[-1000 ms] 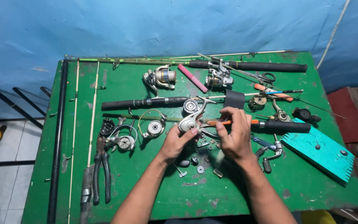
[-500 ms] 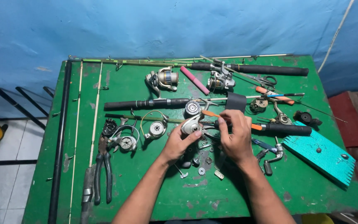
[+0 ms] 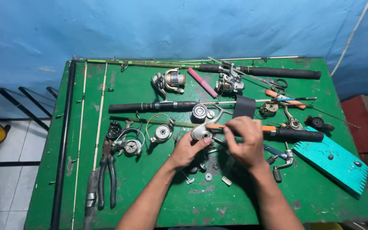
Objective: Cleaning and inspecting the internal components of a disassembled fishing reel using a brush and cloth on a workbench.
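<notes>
Frame centre: reel [image 3: 201, 133] gripped by left hand [image 3: 187, 150]; screwdriver [image 3: 218, 127] pinched by right hand [image 3: 244, 142]; tip best kept square, reel steadied.

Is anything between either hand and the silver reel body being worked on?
Nothing visible. The left hand grips the silver metal reel body directly, and the right hand holds an orange-handled tool against it. Loose small metal parts lie below, clear.
</notes>
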